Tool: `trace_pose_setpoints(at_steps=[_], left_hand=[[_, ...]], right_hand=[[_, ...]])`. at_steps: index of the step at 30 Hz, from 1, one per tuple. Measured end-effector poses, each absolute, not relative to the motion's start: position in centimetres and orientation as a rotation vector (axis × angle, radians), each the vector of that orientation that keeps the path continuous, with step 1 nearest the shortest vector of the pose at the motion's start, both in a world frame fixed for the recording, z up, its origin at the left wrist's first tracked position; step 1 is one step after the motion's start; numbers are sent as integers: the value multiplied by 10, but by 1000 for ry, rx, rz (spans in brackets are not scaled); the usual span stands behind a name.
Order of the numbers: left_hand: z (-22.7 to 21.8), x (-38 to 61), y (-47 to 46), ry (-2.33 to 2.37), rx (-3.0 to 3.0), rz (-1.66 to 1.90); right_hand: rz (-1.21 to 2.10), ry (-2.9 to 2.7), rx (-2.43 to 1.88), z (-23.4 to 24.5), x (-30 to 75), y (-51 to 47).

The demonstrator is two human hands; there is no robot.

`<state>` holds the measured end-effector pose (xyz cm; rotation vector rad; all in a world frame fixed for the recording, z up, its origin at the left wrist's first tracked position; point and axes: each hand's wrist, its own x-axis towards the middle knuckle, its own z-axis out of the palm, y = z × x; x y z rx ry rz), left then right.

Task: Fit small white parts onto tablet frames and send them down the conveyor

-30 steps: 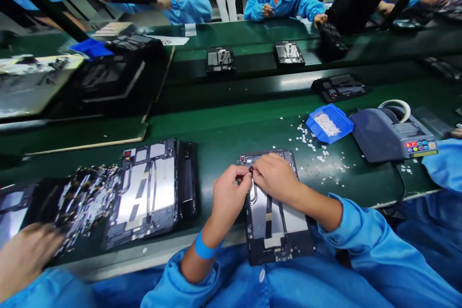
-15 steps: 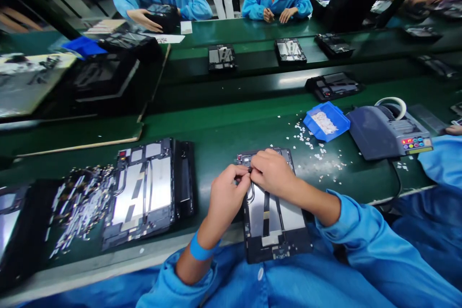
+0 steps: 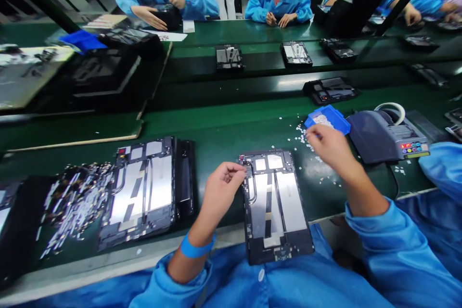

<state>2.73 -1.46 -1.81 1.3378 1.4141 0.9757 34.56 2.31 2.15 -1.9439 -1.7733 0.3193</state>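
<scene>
An opened tablet [image 3: 269, 211] lies in front of me, its near end over the table edge, with silver battery panels and black cables showing. At its upper left corner, my left hand [image 3: 224, 185] has thumb and fingers pinched together; anything between the tips is too small to make out. My right hand [image 3: 334, 149] is off the tablet, above scattered white bits [image 3: 301, 134] and by the near side of a blue bin [image 3: 337, 118] of similar pieces. Its thumb and fingers are drawn together, and what they hold, if anything, cannot be seen.
To the left stand stacked opened tablets [image 3: 159, 192] beside a heap of thin strips [image 3: 77, 202]. A grey tape dispenser [image 3: 378, 134] sits right of the bin. More tablets [image 3: 229, 57] rest on the line ahead. Co-workers [image 3: 277, 5] sit opposite, and a blue sleeve [image 3: 442, 163] shows at right.
My right hand has left the tablet's top and moved right to the blue bin. My left hand stays at the upper left corner. Two white labels on the tablet are now uncovered.
</scene>
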Motion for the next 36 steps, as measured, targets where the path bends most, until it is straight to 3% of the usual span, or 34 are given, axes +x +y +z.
trace_pose_setpoints(at_steps=[2,5,22,36], left_hand=[[-17,21,-14,1479,1422,999],[-18,12,-12,1602,1610,1026],[-35,14,1,1430,2444,808],[-3,25,-3,1439,2933,31]], right_hand=[[528,-1945,-1673,21,301,13],[674,-2084,-1604,18,243,13],[606,-2349,-1955,13,206,44],[609,-2300,-1605,1,229,34]])
